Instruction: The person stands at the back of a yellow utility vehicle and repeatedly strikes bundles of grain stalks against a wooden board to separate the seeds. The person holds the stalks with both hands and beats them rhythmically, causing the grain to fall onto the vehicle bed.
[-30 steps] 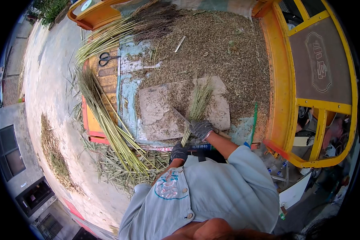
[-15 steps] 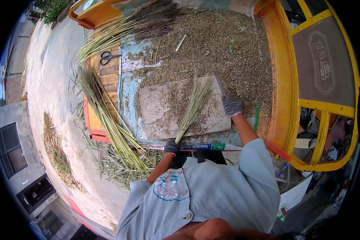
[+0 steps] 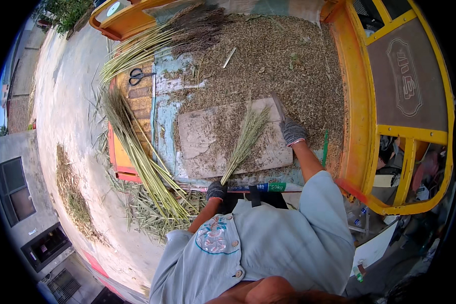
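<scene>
My left hand (image 3: 216, 190), in a dark knit glove, is closed round the lower stalks of a bunch of seeded grass heads (image 3: 249, 129). The bunch lies slantwise over a flat board (image 3: 200, 144) strewn with seeds, its feathery heads pointing away from me. On the board's right side, my gloved right hand (image 3: 293, 133) grips a long flat-bladed tool (image 3: 277, 105) that looks like a knife. The blade points away from me along the board's right edge, beside the bunch; the grip is hidden in the glove.
Left of the board lies a pile of long green stalks (image 3: 149, 162), with black-handled scissors (image 3: 136, 76) beyond it. Dark-headed stalks (image 3: 197, 30) lie at the back. Loose seeds (image 3: 289, 55) cover the cart bed. A yellow metal frame (image 3: 359, 101) rises on the right.
My left hand and the bunch sit very slightly nearer to me. My right hand and the blade hold nearly the same place, and the whole view has shifted a little.
</scene>
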Action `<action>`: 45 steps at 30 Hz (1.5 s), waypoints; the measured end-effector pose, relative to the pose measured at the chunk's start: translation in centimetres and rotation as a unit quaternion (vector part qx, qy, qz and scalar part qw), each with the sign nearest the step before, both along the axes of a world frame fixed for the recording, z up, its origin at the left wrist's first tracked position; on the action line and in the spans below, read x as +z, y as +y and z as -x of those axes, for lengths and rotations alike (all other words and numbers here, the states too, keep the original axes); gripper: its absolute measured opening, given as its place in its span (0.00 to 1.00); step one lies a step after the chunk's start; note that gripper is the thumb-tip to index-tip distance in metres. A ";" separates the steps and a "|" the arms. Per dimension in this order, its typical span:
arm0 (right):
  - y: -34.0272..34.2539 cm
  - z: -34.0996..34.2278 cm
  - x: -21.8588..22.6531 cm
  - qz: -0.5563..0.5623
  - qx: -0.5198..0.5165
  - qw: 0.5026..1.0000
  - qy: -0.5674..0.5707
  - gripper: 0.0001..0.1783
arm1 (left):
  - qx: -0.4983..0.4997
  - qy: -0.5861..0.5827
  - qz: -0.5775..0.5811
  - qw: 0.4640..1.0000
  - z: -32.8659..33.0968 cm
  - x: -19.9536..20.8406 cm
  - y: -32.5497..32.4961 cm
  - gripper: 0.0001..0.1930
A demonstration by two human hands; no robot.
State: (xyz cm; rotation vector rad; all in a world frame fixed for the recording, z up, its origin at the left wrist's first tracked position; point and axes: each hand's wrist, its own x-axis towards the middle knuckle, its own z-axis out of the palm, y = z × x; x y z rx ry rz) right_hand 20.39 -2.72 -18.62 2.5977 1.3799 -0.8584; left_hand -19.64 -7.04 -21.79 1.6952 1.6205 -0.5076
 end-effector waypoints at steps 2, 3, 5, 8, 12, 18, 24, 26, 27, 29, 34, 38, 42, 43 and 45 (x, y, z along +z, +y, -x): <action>0.3 -0.4 2.3 -0.014 -0.057 0.998 -0.009 0.23 | 0.011 0.010 0.028 1.000 0.0 0.6 0.1 0.21; -0.1 0.7 3.3 -0.046 0.025 0.997 -0.058 0.22 | 0.017 0.015 0.042 0.999 -0.1 0.9 0.1 0.21; -3.1 5.5 1.9 -0.064 0.095 0.993 -0.030 0.21 | 0.011 -0.010 0.040 0.999 -0.3 1.7 -0.1 0.22; -6.0 12.9 3.7 -0.092 0.307 0.942 0.102 0.21 | 0.018 -0.020 0.113 0.993 0.0 0.8 -0.2 0.25; -7.4 14.1 -0.6 -0.028 0.395 0.910 0.122 0.23 | 0.183 -0.266 0.405 0.856 2.3 0.1 -2.3 0.16; 0.4 2.7 -1.5 -0.053 0.086 0.995 -0.017 0.21 | 0.402 -0.335 0.752 0.400 2.1 3.6 -2.1 0.14; -3.7 9.5 5.4 -0.051 0.252 0.963 0.082 0.23 | 0.395 -0.334 0.701 0.491 3.4 -0.3 -2.5 0.14; -7.0 12.9 3.6 -0.092 0.438 0.889 0.094 0.20 | 0.347 -0.388 0.678 0.519 2.4 1.2 -1.7 0.15; -6.9 12.9 1.7 -0.065 0.413 0.902 0.103 0.20 | 0.322 -0.405 0.709 0.479 2.5 -0.2 -1.9 0.15; -6.4 12.7 -1.0 -0.010 0.360 0.925 0.124 0.20 | 0.351 -0.395 0.708 0.468 2.7 -0.1 -1.9 0.16; 2.7 6.2 -0.4 0.020 0.213 0.976 0.027 0.24 | 0.423 -0.369 0.707 0.429 2.3 1.9 -2.9 0.16; 3.7 3.6 -0.9 -0.054 -0.030 0.998 -0.033 0.21 | 0.362 -0.399 0.630 0.559 3.9 0.2 -3.3 0.15; -0.9 9.2 4.5 -0.094 0.239 0.966 0.030 0.21 | 0.385 -0.341 0.631 0.581 3.0 0.2 -2.7 0.14; -2.4 10.8 4.7 -0.071 0.304 0.945 0.100 0.23 | 0.378 -0.347 0.616 0.597 2.7 0.2 -2.5 0.12; -4.4 12.7 3.1 -0.008 0.456 0.878 0.144 0.24 | 0.381 -0.330 0.587 0.634 2.4 0.2 -2.5 0.11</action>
